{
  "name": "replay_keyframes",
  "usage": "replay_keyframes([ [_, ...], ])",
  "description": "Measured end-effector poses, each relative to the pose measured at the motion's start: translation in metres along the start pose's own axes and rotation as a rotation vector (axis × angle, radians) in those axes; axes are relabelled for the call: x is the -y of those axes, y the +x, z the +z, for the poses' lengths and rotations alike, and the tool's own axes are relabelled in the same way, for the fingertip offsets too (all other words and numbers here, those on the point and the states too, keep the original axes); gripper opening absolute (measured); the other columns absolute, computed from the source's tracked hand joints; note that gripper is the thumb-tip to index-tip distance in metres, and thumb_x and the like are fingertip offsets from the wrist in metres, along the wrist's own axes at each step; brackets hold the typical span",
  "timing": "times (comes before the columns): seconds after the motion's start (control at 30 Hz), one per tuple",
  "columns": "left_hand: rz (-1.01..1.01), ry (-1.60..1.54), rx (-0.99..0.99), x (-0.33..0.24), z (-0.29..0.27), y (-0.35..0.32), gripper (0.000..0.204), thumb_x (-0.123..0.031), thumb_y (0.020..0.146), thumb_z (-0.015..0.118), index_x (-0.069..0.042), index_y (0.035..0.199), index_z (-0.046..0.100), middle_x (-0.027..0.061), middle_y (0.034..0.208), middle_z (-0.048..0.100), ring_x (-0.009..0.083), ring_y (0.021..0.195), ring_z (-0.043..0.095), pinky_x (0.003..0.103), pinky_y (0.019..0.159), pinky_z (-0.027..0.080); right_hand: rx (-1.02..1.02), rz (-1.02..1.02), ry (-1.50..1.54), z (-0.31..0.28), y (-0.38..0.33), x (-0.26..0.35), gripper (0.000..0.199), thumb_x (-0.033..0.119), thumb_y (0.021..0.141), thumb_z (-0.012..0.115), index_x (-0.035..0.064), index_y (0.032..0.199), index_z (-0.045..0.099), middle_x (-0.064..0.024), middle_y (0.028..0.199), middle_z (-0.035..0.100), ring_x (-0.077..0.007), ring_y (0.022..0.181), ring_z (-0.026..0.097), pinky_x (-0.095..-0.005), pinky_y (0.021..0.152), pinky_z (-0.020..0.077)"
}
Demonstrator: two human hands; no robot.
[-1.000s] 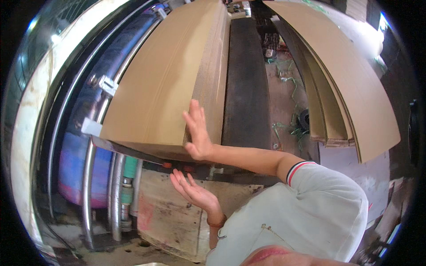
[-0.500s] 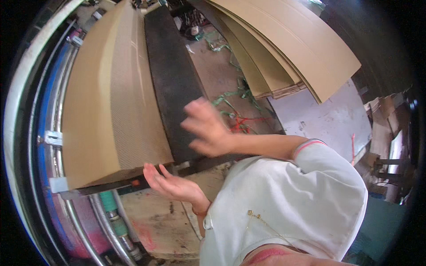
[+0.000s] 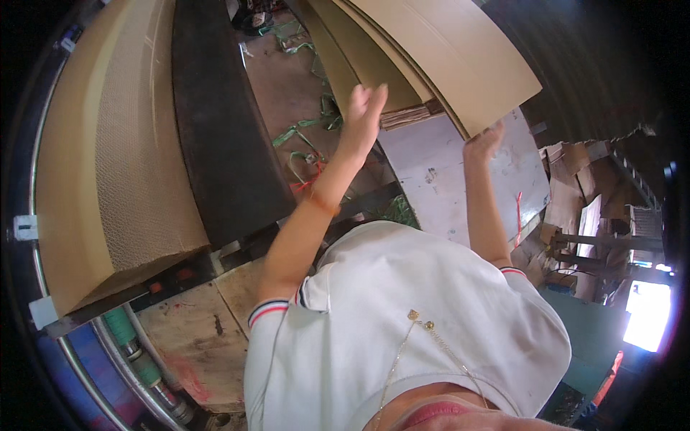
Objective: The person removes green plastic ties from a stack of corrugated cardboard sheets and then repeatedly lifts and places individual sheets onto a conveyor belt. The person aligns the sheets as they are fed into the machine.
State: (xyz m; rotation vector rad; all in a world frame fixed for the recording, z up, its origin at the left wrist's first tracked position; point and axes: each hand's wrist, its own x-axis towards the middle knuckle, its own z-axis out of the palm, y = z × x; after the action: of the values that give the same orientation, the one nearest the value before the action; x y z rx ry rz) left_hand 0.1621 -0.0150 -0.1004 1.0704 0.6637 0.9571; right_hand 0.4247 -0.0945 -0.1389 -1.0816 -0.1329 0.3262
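My right hand [image 3: 483, 144] is at the near edge of the raised top cardboard sheets [image 3: 460, 57], with its fingers closed around that edge. To the left, my left hand [image 3: 361, 123] is lifted with fingers stretched out and nothing in it. It is slightly blurred, in front of the lower cardboard sheets [image 3: 370, 54]; whether it touches them I cannot tell. These sheets are long, tan and flat, fanned apart, with the lower ones on a pale board [image 3: 431, 169]. On the far left a tall stack of cardboard [image 3: 147, 151] lies beside a long dark strip [image 3: 223, 136].
Metal rollers [image 3: 108, 345] and a green-sleeved shaft [image 3: 136, 352] run along the lower left. Green and red strapping scraps [image 3: 305, 136] litter the floor between the stacks. A stained wooden board [image 3: 194, 337] lies in front. Cardboard scraps [image 3: 568, 172] are piled at the right.
Both hands have moved from beside the left stack over to the right-hand sheets. My right hand has taken hold of the top sheets' near edge. The view has shifted to the right.
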Motion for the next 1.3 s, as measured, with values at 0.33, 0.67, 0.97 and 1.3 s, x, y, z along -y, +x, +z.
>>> replay_keyframes([
  [0.33,-0.132,0.367,-0.214,0.05,0.132,0.106,0.119,-0.045,0.08,0.068,0.016,0.143,-0.012,0.0348,0.153,-0.012,0.0459,0.144,-0.008,0.052,0.118,0.004,0.199,0.062,-0.18,0.062,0.035,-0.03,0.038,0.023,0.095,0.046,-0.0087,0.114,0.05,-0.0215,0.112,0.058,-0.0335,0.104,0.059,-0.0467,0.087,0.0505],
  [0.67,-0.116,0.1,-0.373,0.061,0.14,0.106,0.113,-0.042,0.08,0.067,0.011,0.146,-0.008,0.0336,0.153,-0.011,0.0434,0.145,-0.007,0.05,0.118,0.002,0.262,0.28,-0.421,0.083,0.03,-0.01,0.047,0.039,0.098,0.038,-0.0026,0.116,0.051,-0.0228,0.115,0.057,-0.0347,0.104,0.057,-0.0478,0.091,0.0463],
  [0.97,-0.308,0.338,-0.15,0.035,0.154,0.111,0.115,-0.052,0.08,0.064,0.012,0.147,-0.005,0.0335,0.154,-0.009,0.045,0.144,-0.011,0.056,0.116,-0.001,0.553,0.443,-0.301,0.059,0.103,-0.002,0.056,0.038,0.095,0.037,-0.0094,0.124,0.046,-0.026,0.128,0.05,-0.0388,0.116,0.052,-0.0493,0.099,0.0441],
  [1.3,-0.199,0.41,-0.11,0.057,0.166,0.089,0.095,-0.043,0.083,0.062,0.013,0.145,0.018,0.0327,0.153,0.014,0.0453,0.144,0.007,0.055,0.116,0.006,0.262,0.42,-0.495,0.061,0.117,0.016,0.048,0.029,0.096,0.041,-0.0075,0.125,0.047,-0.0232,0.118,0.059,-0.039,0.109,0.058,-0.0486,0.101,0.0429],
])
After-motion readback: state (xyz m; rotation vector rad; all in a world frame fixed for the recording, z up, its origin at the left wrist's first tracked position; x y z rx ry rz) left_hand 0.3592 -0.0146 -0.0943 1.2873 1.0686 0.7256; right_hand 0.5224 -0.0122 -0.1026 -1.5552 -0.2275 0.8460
